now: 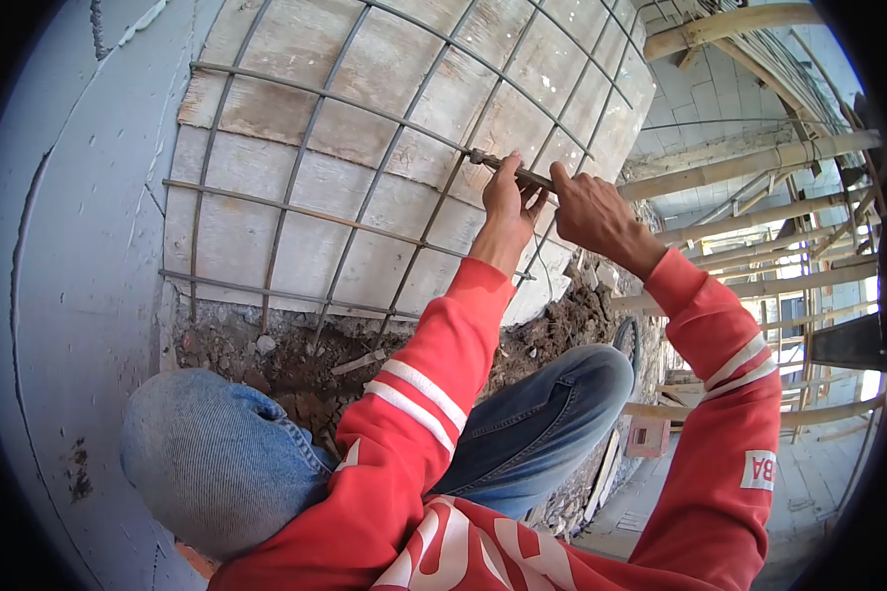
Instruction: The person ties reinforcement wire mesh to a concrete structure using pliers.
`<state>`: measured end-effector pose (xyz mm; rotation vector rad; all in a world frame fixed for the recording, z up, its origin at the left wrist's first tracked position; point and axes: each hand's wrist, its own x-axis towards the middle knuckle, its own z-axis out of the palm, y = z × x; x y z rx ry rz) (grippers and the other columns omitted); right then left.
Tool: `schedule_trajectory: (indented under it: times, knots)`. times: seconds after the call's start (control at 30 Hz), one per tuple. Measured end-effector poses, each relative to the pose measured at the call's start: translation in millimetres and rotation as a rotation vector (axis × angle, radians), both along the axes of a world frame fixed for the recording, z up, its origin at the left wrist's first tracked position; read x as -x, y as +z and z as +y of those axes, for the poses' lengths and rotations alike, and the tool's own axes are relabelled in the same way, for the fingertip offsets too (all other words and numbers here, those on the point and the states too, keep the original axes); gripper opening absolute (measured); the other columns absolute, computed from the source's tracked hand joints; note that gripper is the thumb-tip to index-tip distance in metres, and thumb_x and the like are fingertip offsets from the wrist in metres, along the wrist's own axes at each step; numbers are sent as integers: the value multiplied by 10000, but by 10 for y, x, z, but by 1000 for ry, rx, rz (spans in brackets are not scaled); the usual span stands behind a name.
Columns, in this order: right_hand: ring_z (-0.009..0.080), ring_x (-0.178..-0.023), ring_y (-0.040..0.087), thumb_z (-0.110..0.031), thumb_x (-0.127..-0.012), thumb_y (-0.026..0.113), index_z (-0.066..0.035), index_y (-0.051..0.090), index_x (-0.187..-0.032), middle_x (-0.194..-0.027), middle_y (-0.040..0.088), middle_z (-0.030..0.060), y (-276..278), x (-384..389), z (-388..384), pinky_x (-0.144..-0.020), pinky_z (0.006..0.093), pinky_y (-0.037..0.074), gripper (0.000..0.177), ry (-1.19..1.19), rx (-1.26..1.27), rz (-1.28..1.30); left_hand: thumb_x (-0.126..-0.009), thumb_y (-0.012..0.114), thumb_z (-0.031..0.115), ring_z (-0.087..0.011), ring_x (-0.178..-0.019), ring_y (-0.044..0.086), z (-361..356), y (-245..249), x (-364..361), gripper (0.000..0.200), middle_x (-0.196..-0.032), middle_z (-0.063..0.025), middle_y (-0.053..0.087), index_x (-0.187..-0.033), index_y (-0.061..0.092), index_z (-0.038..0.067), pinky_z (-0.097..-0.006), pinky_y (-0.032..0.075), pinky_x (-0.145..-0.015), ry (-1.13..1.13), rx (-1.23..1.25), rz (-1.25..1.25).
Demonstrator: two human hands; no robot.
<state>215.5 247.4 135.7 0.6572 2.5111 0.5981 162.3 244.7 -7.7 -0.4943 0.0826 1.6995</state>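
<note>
A grid of steel reinforcing bars (326,94) lies over pale, stained boards (266,158). My right hand (601,217) is closed round the handles of a pair of pincers (532,178). The head of the pincers rests at a bar crossing near the right part of the grid. My left hand (506,205) is right beside the tool, thumb and forefinger pinched against it just behind the head. Whether those fingers also hold a thin wire cannot be made out. The jaws are too small to read clearly.
A grey block wall (79,246) stands close on the left. Broken soil and rubble (562,320) lie along the boards' lower edge, near my bent knees (552,424). Bamboo poles (749,163) form scaffolding at right, with a reddish box (648,436) below.
</note>
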Motion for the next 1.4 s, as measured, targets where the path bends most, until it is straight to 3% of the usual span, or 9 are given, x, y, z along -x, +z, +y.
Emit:
schedule_trajectory:
  times: [0.23,0.33,0.5,0.57,0.63,0.7,0.9,1.17,1.4]
  knots:
    - [385,-614,658,-84,-800,645,96,469,-1051,-671,626,224,1,-22,211,-550,478,529,355,195,201,172,-976,600,280,-205,-890,635,255,-58,-27,197,-932,-55,637,-997,576,86,-403,536,-837,132,-136,-133]
    - [149,-562,629,-206,-800,796,69,599,-966,-697,629,71,65,85,115,-476,281,510,377,-759,709,108,-970,647,329,-179,-793,618,132,-12,53,244,-871,-43,634,-969,571,97,-396,530,-823,224,-321,-217]
    - [185,-592,656,-258,-780,808,58,605,-1030,-721,657,85,113,73,261,-540,311,556,451,-997,866,89,-1007,598,389,-100,-563,410,219,-134,21,303,-623,47,380,-1018,538,92,-325,455,-677,357,-539,-253]
    - [252,-653,675,-235,-833,710,58,560,-1157,-738,672,106,76,4,129,-618,393,564,462,-152,-103,-110,-1027,563,385,-89,-529,326,346,-57,-6,299,-608,58,310,-1041,533,88,-297,402,-625,376,-453,-295]
    - [347,-743,690,-175,-874,616,46,512,-1240,-814,680,162,96,-8,-142,-666,469,545,440,-208,-211,-53,-1037,535,371,-94,-526,321,403,95,40,277,-604,45,303,-1034,541,94,-292,402,-619,408,-364,-356]
    - [379,-732,681,-109,-885,579,36,528,-1232,-889,669,203,43,-295,11,-628,481,524,379,531,-534,185,-1048,520,365,-96,-523,333,379,225,89,282,-615,40,294,-1058,538,84,-297,402,-589,394,-245,-393]
    - [336,-771,709,-142,-987,546,47,601,-1064,-853,682,215,189,-124,233,-689,459,567,211,-44,-230,-98,-1027,569,351,-95,-535,378,373,249,156,261,-616,43,347,-1009,579,91,-298,408,-592,187,46,-382]
    - [151,-493,580,-255,-807,824,2,669,-705,-619,588,40,521,306,298,-409,301,463,317,-1086,699,-38,-961,631,460,-100,-615,469,371,-18,14,353,-627,55,441,-827,628,133,-320,515,-751,400,-654,-492]
    - [331,-845,685,-94,-902,596,-5,554,-1149,-953,665,165,319,17,51,-751,492,542,266,483,-575,-6,-1084,381,410,-142,-465,304,443,334,279,506,-521,20,277,-652,356,147,-307,400,-545,404,-312,-712]
